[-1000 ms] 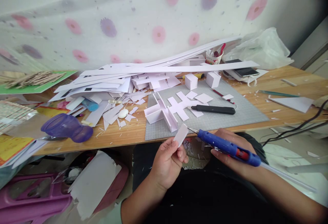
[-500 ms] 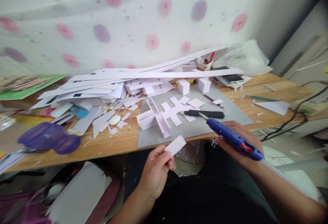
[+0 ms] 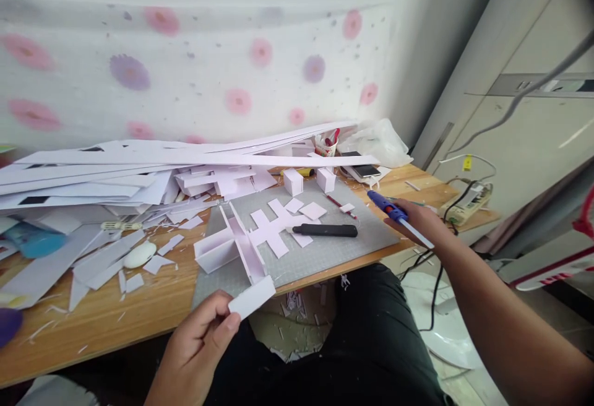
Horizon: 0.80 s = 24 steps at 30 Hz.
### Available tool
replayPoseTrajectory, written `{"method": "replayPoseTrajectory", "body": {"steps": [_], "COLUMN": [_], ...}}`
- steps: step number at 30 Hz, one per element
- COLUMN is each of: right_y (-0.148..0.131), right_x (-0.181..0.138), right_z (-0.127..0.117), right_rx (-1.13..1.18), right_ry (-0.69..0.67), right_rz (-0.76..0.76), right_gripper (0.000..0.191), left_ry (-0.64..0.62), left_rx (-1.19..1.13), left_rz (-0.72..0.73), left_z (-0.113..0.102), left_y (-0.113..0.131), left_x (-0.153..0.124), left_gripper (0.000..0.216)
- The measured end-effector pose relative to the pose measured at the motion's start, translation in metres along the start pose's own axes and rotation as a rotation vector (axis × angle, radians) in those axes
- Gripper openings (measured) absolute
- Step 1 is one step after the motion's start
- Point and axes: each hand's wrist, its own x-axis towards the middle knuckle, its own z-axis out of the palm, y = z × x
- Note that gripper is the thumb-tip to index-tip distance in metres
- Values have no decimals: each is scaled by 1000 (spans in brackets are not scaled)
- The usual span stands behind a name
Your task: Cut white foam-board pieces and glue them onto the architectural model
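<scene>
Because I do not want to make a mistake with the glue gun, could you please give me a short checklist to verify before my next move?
1. Left hand grips the small white piece by one end: ok.
2. Right hand holds the blue glue gun, nozzle away from the left hand: ok.
3. Walled white structure rests on the cutting mat: ok.
4. Mat cleared of tools: not ok, a black-handled tool lies there among white pieces.
5. Small white piece apart from the structure: cannot tell, they overlap in this view.
6. Glue gun hot: cannot tell from the picture.
</scene>
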Motion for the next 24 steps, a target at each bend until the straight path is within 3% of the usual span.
{"method": "replayPoseTrajectory", "body": {"steps": [6,10,13,15,19,20,22,24], "right_y": [18,30,33,26,-31,-55,-107,-157], "right_x": [19,21,17,10,-7,-12,-21,-27], "right_z": [7,16,14,6,-13,-17,-23,-25], "right_rx": [-65,-71,-55,-35,127,226,612,743], "right_ry": [-101,-149,-113,-10,230,221,160,23], "right_rz": [-31,-31,-29,-21,-95,-205,-581,-808], "right_gripper": [37,39,47,43,28,22,16,20], "left_ry": [114,63,69,60,17,19,17,15], "left_rx": [103,257,339,376,465,478,508,531], "left_rz": [174,286,369,439,540,545,527,520], "left_z": [-2,-12,-15,-12,2,6,12,16], "left_y": [25,27,29,33,44,47,53,58], "left_x": [-1,3,8,12,21,23,27,31], "left_gripper": [16,7,3,4,9,8,9,9]}}
